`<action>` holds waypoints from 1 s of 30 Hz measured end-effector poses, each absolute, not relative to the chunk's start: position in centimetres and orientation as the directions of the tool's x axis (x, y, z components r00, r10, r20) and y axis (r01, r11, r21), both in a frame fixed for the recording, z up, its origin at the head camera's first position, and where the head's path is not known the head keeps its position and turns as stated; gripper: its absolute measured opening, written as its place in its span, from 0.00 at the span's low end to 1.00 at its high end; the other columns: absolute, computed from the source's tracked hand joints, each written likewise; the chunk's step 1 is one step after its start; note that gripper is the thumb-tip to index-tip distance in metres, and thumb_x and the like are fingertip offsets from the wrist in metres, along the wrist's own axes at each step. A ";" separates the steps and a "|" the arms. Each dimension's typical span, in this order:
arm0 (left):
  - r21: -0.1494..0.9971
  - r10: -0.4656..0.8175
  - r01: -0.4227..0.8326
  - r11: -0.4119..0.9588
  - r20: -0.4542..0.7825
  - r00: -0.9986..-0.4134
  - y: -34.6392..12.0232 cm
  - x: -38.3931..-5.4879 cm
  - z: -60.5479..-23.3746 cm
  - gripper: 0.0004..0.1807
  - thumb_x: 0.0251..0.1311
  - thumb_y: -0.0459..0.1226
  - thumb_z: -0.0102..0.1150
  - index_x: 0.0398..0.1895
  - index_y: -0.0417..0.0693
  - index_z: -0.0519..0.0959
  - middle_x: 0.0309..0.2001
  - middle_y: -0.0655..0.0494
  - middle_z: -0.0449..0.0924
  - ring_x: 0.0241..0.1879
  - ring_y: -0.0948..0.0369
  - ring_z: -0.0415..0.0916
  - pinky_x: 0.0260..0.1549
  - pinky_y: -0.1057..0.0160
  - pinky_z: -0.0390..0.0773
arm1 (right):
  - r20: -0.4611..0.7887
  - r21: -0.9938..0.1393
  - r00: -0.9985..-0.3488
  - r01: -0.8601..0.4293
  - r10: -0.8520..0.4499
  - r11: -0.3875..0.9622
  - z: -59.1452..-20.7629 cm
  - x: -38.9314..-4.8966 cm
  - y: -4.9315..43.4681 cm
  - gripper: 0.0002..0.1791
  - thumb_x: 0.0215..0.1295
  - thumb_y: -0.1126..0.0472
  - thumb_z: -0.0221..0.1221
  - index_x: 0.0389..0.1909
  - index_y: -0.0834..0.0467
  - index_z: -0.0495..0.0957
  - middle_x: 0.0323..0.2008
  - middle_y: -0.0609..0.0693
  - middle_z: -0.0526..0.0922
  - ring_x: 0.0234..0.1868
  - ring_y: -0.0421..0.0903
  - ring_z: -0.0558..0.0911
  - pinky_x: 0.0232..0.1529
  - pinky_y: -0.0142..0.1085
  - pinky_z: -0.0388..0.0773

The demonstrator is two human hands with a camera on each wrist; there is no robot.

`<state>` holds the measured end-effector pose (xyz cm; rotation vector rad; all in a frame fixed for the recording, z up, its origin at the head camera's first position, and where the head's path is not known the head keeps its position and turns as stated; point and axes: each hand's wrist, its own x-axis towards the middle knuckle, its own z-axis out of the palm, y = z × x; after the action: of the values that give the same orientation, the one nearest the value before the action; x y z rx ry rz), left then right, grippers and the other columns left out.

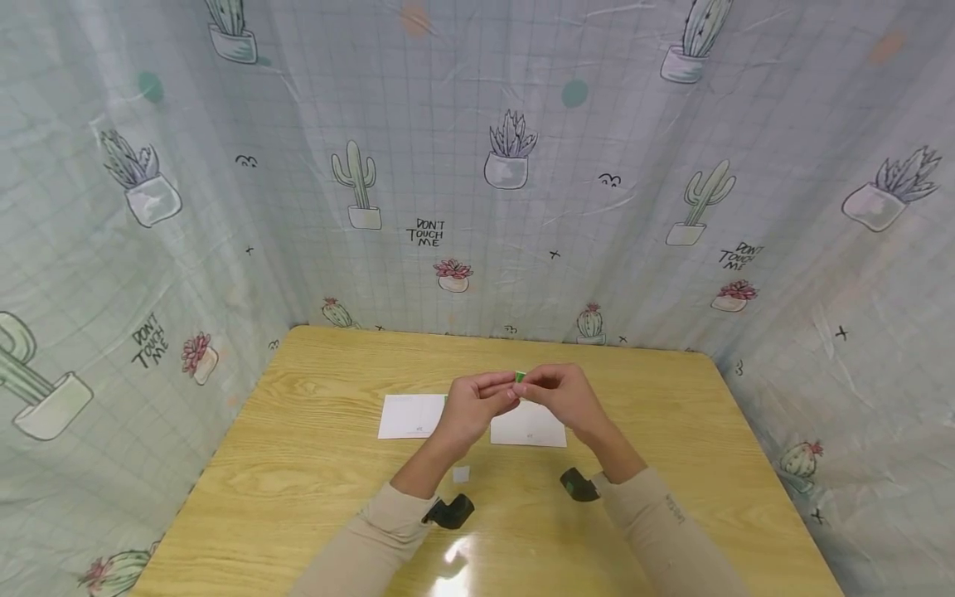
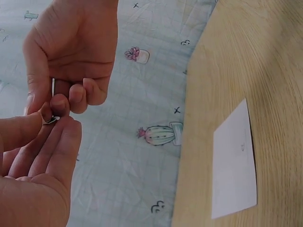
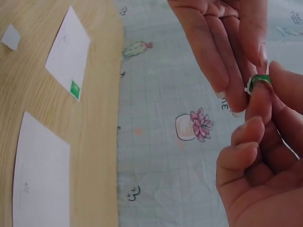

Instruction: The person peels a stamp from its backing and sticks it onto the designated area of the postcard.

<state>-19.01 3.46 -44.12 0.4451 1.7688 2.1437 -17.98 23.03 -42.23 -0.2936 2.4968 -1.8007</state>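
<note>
Both hands meet over the table in the head view, fingertips close together at a small green stamp (image 1: pixel 520 376). My left hand (image 1: pixel 470 408) pinches the stamp's edge between thumb and fingertips, its other fingers stretched out alongside. From the other side my right hand (image 1: pixel 563 400) pinches it between thumb and index finger, the remaining fingers curled. In the right wrist view the stamp (image 3: pixel 261 79) looks bent, with a ragged white edge, partly hidden by fingertips. A thin white edge (image 2: pixel 53 87) shows between the right thumb and curled fingers in the left wrist view.
Two white cards lie on the wooden table (image 1: pixel 313 481). The left card (image 1: pixel 410 416) bears a green stamp (image 3: pixel 75 89) at one corner; the right card (image 1: pixel 528 427) lies below the hands. A small white paper square (image 1: pixel 461 474) lies nearer me. A cactus-print curtain (image 1: pixel 462 191) surrounds the table.
</note>
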 end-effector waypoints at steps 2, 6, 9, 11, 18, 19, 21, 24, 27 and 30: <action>0.983 0.448 -0.053 -0.175 0.032 -0.893 3.5 -19.0 -44.2 0.22 0.72 0.28 0.60 0.67 0.28 0.75 0.62 0.31 0.81 0.62 0.48 0.83 0.57 0.60 0.85 | 0.041 -0.944 -0.982 -0.099 -0.187 0.315 -42.1 -18.1 23.3 0.10 0.71 0.60 0.67 0.40 0.65 0.88 0.35 0.51 0.88 0.34 0.46 0.82 0.37 0.34 0.82; 0.986 0.471 -0.051 -0.159 0.030 -0.881 3.5 -19.0 -44.4 0.22 0.72 0.29 0.60 0.67 0.30 0.75 0.63 0.32 0.80 0.62 0.48 0.82 0.57 0.60 0.85 | -0.004 -0.943 -0.981 -0.061 -0.195 0.327 -42.0 -18.2 23.7 0.10 0.71 0.60 0.67 0.39 0.64 0.88 0.31 0.47 0.88 0.30 0.45 0.79 0.33 0.34 0.81; 0.988 0.481 -0.049 -0.149 0.030 -0.876 3.6 -19.0 -44.4 0.23 0.73 0.29 0.60 0.68 0.31 0.75 0.63 0.33 0.80 0.62 0.47 0.82 0.57 0.60 0.85 | -0.029 -0.946 -0.979 -0.039 -0.202 0.322 -41.9 -18.3 24.0 0.09 0.71 0.62 0.66 0.39 0.65 0.88 0.30 0.47 0.88 0.28 0.44 0.78 0.33 0.33 0.81; 0.988 0.483 -0.049 -0.147 0.028 -0.875 3.7 -18.9 -44.4 0.23 0.73 0.29 0.60 0.68 0.31 0.75 0.62 0.33 0.81 0.62 0.47 0.83 0.57 0.60 0.85 | -0.031 -0.945 -0.978 -0.039 -0.206 0.326 -42.0 -18.3 24.1 0.09 0.72 0.63 0.65 0.39 0.66 0.88 0.30 0.47 0.88 0.28 0.44 0.78 0.33 0.33 0.81; 0.988 0.450 -0.053 -0.148 0.019 -0.893 4.0 -18.8 -44.5 0.22 0.72 0.28 0.60 0.67 0.30 0.76 0.62 0.33 0.81 0.62 0.48 0.83 0.57 0.61 0.86 | 0.053 -0.915 -0.971 -0.140 -0.232 0.377 -42.5 -18.0 24.1 0.08 0.75 0.64 0.61 0.38 0.64 0.86 0.31 0.53 0.84 0.31 0.53 0.81 0.33 0.34 0.83; 0.988 0.445 -0.050 -0.146 0.020 -0.896 4.1 -18.8 -44.5 0.22 0.72 0.29 0.61 0.66 0.30 0.77 0.62 0.33 0.82 0.62 0.48 0.83 0.57 0.61 0.86 | 0.069 -0.910 -0.967 -0.162 -0.246 0.381 -42.6 -18.0 24.1 0.08 0.76 0.64 0.60 0.38 0.64 0.85 0.30 0.53 0.83 0.31 0.53 0.81 0.33 0.34 0.82; 0.990 0.435 -0.040 -0.133 0.022 -0.900 4.1 -18.9 -44.6 0.22 0.71 0.30 0.62 0.65 0.31 0.78 0.62 0.35 0.82 0.61 0.49 0.84 0.57 0.61 0.86 | 0.091 -0.911 -0.955 -0.195 -0.283 0.363 -42.7 -18.0 24.3 0.09 0.77 0.64 0.58 0.38 0.64 0.82 0.29 0.53 0.80 0.30 0.52 0.79 0.33 0.34 0.81; 0.995 0.431 -0.019 -0.096 0.025 -0.902 4.0 -19.1 -44.5 0.22 0.70 0.33 0.65 0.65 0.36 0.79 0.63 0.39 0.83 0.62 0.50 0.83 0.58 0.61 0.86 | 0.114 -0.928 -0.923 -0.231 -0.366 0.293 -42.9 -18.0 24.7 0.10 0.80 0.63 0.55 0.38 0.66 0.78 0.28 0.53 0.76 0.29 0.50 0.77 0.32 0.33 0.79; 0.997 0.446 -0.004 -0.076 0.031 -0.894 3.9 -19.5 -44.5 0.24 0.69 0.34 0.66 0.67 0.37 0.78 0.64 0.40 0.82 0.64 0.50 0.82 0.60 0.61 0.85 | 0.125 -0.945 -0.879 -0.247 -0.461 0.214 -42.9 -18.2 25.3 0.13 0.81 0.63 0.53 0.38 0.69 0.74 0.28 0.52 0.75 0.29 0.50 0.75 0.33 0.32 0.79; 0.996 0.458 -0.018 -0.085 0.023 -0.889 3.8 -19.8 -44.4 0.24 0.69 0.31 0.65 0.67 0.35 0.77 0.62 0.37 0.82 0.60 0.52 0.84 0.59 0.60 0.86 | 0.119 -0.949 -0.844 -0.252 -0.523 0.191 -42.9 -18.4 25.9 0.14 0.82 0.63 0.51 0.37 0.70 0.73 0.28 0.54 0.74 0.29 0.51 0.75 0.33 0.32 0.79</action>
<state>-19.78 3.84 -44.37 0.4780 1.8670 2.0422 -18.41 25.91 -42.86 -0.7439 2.2334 -1.7079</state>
